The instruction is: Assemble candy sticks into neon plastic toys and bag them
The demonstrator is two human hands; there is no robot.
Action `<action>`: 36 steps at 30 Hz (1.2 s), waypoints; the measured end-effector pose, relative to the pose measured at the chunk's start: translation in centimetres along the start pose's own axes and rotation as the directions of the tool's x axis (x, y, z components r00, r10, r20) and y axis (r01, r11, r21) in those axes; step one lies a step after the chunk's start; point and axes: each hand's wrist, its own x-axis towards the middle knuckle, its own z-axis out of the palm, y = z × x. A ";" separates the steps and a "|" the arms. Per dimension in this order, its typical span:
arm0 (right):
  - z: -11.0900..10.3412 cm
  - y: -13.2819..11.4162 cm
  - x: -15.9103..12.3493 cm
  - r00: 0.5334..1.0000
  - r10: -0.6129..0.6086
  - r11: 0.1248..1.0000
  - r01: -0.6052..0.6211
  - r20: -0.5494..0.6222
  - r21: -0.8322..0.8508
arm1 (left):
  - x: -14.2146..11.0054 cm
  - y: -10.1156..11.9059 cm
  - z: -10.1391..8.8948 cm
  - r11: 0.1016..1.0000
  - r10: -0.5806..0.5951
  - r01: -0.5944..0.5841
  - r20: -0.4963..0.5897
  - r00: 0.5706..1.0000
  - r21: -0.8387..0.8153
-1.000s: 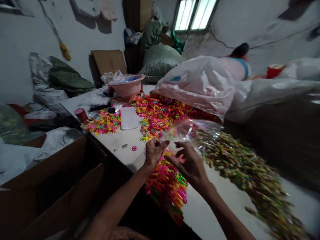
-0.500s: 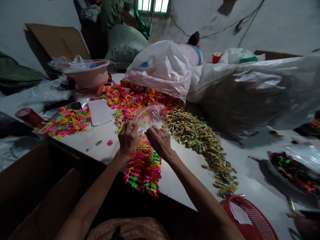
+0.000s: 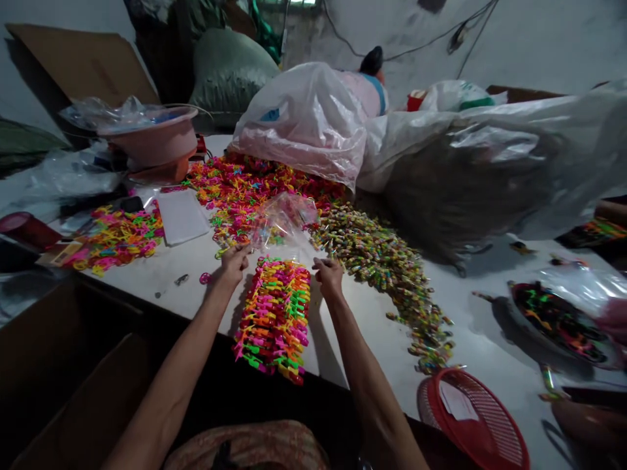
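My left hand point(image 3: 233, 264) pinches the left edge of a clear plastic bag point(image 3: 280, 225). Across from it my right hand point(image 3: 328, 273) has its fingers closed on the bag's right edge. The bag is spread between them and leans away over the table. Below the hands, a neatly layered stack of small bright plastic toy pieces point(image 3: 274, 320) lies at the table's front edge. Behind the bag spreads a loose heap of similar pieces point(image 3: 240, 186). To the right of my right hand runs a pile of small wrapped tubes point(image 3: 377, 254).
A red plastic basket point(image 3: 473, 418) stands at the front right. Further right is a bowl of dark and coloured pieces point(image 3: 558, 320), near part of another person's hand point(image 3: 614, 316). A white pad point(image 3: 182, 217), a smaller toy heap point(image 3: 122, 235) and a pink basin point(image 3: 151, 140) are at left.
My hands have moved apart and a little toward me, stretching the bag's edge wider between them. The stack beneath shows more fully. The camera view has shifted slightly.
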 end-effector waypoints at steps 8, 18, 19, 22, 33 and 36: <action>0.5 -0.4 1.6 0.982 0.119 0.962 -0.150 0.147 0.229 | 1.8 -0.5 0.0 0.988 0.059 -0.072 0.104 0.993 0.134; -1.7 3.5 -3.3 0.807 -0.550 0.682 0.582 0.214 -0.443 | -1.6 -3.1 -2.1 0.794 0.348 -0.391 0.178 0.920 0.465; -2.1 4.0 -4.0 0.784 -0.575 0.643 0.609 0.232 -0.464 | -2.1 -3.4 -2.4 0.772 0.363 -0.408 0.190 0.912 0.488; -3.2 5.2 -5.8 0.665 -0.665 0.485 0.730 0.339 -0.482 | -3.3 -4.3 -3.6 0.713 0.388 -0.443 0.221 0.895 0.543; -6.8 7.1 -8.8 0.716 -0.437 0.540 0.693 0.545 -0.477 | -6.3 -4.9 -7.7 0.765 0.074 -0.321 0.419 0.905 0.558; -5.9 7.3 -9.6 0.804 -0.361 0.632 0.584 0.473 -0.510 | -6.5 -5.2 -7.8 0.763 -0.002 -0.266 0.414 0.910 0.589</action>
